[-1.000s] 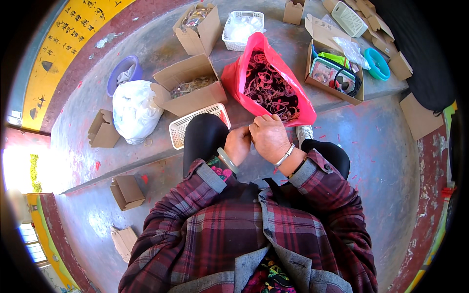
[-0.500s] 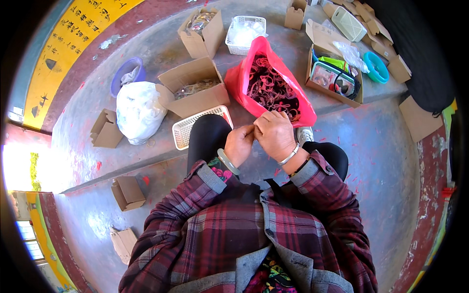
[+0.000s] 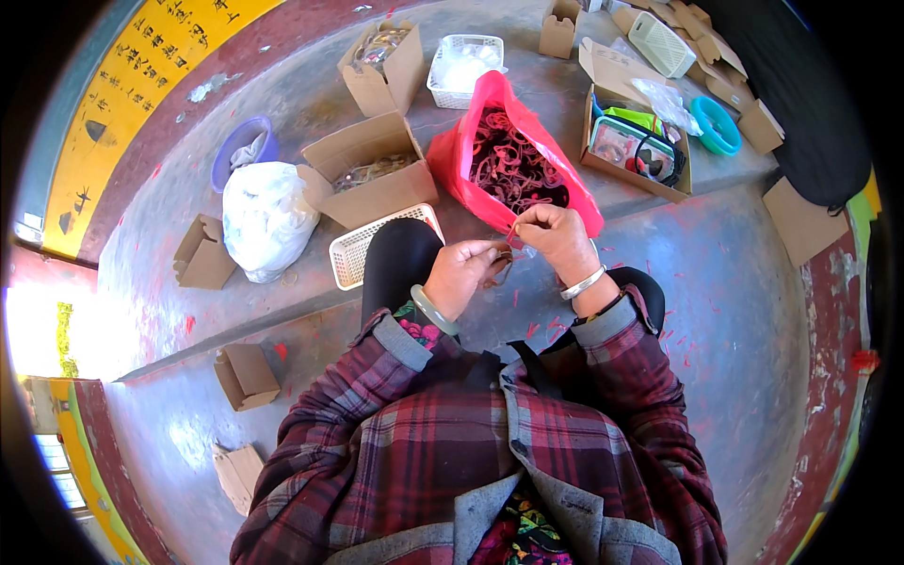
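Observation:
Between my two hands runs a thin red strand (image 3: 511, 234), stretched from one pinch to the other. My left hand (image 3: 458, 278) is closed, thumb and fingertips gripping a thin brownish cord loop (image 3: 507, 270) that dangles beside them. A little higher and to the right, my right hand (image 3: 558, 247) pinches the strand's upper end. Whether strand and loop are one piece I cannot tell. Just beyond my hands stands a red plastic bag (image 3: 456, 174), open at the top and filled with tangled dark red cord loops (image 3: 513, 162).
A white basket (image 3: 350, 264) sits by my left knee. Beyond it are an open cardboard box (image 3: 377, 202) and a stuffed white plastic bag (image 3: 268, 231). To the right, another box (image 3: 636, 179) holds mixed items, near a teal basin (image 3: 718, 127). A step edge (image 3: 226, 325) crosses the floor.
My hands, pressed together before, have drawn apart, the right one up and rightward. The red strand and the dangling loop now show between them.

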Demonstrator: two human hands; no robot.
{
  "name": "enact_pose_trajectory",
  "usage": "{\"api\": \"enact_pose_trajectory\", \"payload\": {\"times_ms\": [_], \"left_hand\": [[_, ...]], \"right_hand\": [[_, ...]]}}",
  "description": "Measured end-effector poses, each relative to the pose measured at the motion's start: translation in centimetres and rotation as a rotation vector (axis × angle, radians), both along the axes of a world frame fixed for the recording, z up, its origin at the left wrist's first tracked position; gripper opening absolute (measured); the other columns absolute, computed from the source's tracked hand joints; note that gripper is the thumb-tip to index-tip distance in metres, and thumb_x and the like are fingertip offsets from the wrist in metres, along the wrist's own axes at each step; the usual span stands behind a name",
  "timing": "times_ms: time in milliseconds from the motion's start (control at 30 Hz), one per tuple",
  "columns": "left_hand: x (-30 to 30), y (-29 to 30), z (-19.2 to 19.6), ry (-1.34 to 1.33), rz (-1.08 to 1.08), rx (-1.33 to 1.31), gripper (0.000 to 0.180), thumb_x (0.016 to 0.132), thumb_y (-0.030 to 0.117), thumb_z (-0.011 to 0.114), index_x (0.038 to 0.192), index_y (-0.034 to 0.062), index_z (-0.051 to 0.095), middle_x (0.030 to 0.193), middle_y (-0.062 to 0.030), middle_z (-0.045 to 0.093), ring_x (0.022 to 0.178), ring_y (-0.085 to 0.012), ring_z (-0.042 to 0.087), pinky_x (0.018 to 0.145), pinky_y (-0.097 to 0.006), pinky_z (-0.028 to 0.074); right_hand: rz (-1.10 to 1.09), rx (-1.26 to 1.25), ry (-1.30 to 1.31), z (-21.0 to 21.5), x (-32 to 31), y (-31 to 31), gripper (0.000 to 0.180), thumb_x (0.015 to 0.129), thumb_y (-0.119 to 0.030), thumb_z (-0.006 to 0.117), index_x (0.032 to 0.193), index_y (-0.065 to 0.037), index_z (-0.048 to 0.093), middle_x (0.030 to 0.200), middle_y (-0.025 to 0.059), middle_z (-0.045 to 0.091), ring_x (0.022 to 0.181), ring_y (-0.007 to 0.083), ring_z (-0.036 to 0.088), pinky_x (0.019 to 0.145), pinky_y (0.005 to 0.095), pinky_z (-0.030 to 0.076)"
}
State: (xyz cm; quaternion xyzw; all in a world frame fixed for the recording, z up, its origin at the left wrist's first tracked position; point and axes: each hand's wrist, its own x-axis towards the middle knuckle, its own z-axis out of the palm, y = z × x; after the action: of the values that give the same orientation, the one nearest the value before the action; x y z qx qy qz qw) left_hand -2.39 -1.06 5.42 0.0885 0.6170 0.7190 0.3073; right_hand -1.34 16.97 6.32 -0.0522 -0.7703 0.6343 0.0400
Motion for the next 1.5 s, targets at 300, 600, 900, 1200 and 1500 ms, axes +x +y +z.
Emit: {"api": "enact_pose_trajectory", "payload": {"times_ms": [300,600,900,1200,1500], "left_hand": [[-0.3,-0.4,-0.3,-0.361,-0.018,0.347,0.026,0.092,0.01,0.044,0.111,-0.0049,0.052,0.106,-0.0125,0.059,0.099,-0.0196,0.058,0.077,-0.037,0.051],[-0.5,-0.5,-0.3,-0.367,-0.018,0.394,0.024,0.089,0.003,0.044,0.107,-0.0119,0.051,0.104,-0.0168,0.058,0.098,-0.0219,0.057,0.091,-0.029,0.046],[-0.1,0.6,0.2,-0.281,-0.06,0.258,0.024,0.092,0.009,0.042,0.11,-0.0045,0.051,0.102,-0.0137,0.06,0.093,-0.0161,0.061,0.071,-0.034,0.052],[0.1,0.3,0.2,-0.354,-0.044,0.381,0.023,0.09,0.004,0.044,0.106,-0.0105,0.052,0.103,-0.0156,0.059,0.095,-0.0187,0.059,0.088,-0.027,0.047],[0.5,0.0,0.9,-0.305,0.041,0.413,0.025,0.092,0.007,0.042,0.11,-0.0061,0.052,0.105,-0.0123,0.058,0.089,-0.0163,0.059,0.082,-0.027,0.049]], "right_hand": [[-0.259,-0.44,0.038,1.9,2.6,4.7,0.008,0.076,-0.003,0.061,0.082,0.001,0.064,0.073,0.002,0.061,0.065,0.0078,0.053,0.062,0.0205,0.041],[-0.729,-0.263,0.156,0.4,11.0,15.6,0.009,0.078,-0.008,0.063,0.083,0.0,0.065,0.072,0.0018,0.06,0.065,0.0083,0.052,0.061,0.0218,0.041],[-0.767,0.973,-1.088,-25.1,31.4,31.6,0.024,0.071,-0.025,0.063,0.084,-0.005,0.069,0.084,0.0114,0.066,0.079,0.0262,0.064,0.063,0.0324,0.05],[-1.04,0.346,-0.671,-18.9,28.3,28.3,0.024,0.072,-0.025,0.063,0.066,-0.002,0.066,0.057,0.0055,0.06,0.052,0.0124,0.057,0.052,0.0266,0.045],[-0.347,-0.208,-0.058,3.8,7.5,7.9,0.023,0.08,-0.017,0.062,0.097,-0.003,0.062,0.083,0.0011,0.061,0.072,0.0085,0.055,0.063,0.0219,0.043]]}}
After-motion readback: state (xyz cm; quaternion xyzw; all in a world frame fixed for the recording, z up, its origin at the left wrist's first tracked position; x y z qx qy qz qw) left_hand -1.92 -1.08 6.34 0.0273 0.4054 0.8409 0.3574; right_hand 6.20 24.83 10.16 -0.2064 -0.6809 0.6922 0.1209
